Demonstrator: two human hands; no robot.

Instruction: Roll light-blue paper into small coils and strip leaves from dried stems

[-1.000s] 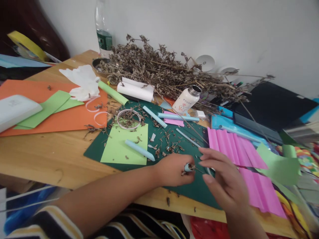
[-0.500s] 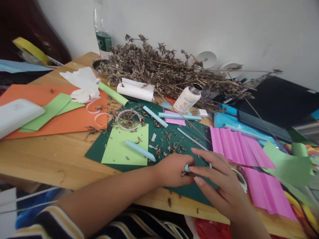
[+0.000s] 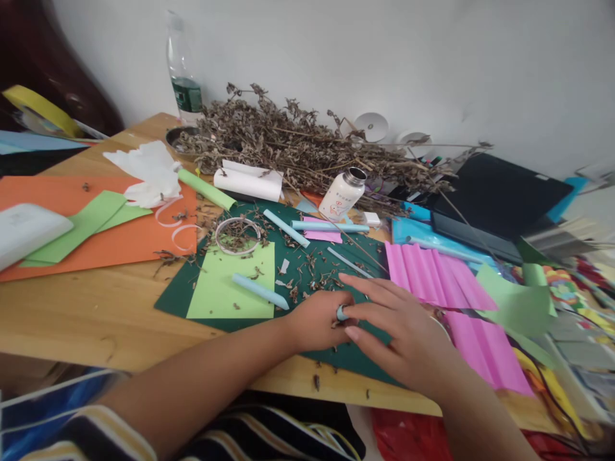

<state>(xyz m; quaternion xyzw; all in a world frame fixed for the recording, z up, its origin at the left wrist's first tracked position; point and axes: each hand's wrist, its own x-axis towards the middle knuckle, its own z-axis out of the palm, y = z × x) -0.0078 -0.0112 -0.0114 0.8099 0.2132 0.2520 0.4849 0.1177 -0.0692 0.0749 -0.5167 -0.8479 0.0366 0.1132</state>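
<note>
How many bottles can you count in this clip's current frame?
2: a clear plastic bottle with a green label at the back left by the wall, and an open white bottle in front of the dried plants. Others could be hidden behind the plants.

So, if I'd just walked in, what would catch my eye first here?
Probably the big tangle of dried brown plants along the back of the wooden table. Next, the pleated bright pink paper at the right edge of the dark green mat. Near the front, the left hand grips a blue tube, with the right hand at its end.
</note>
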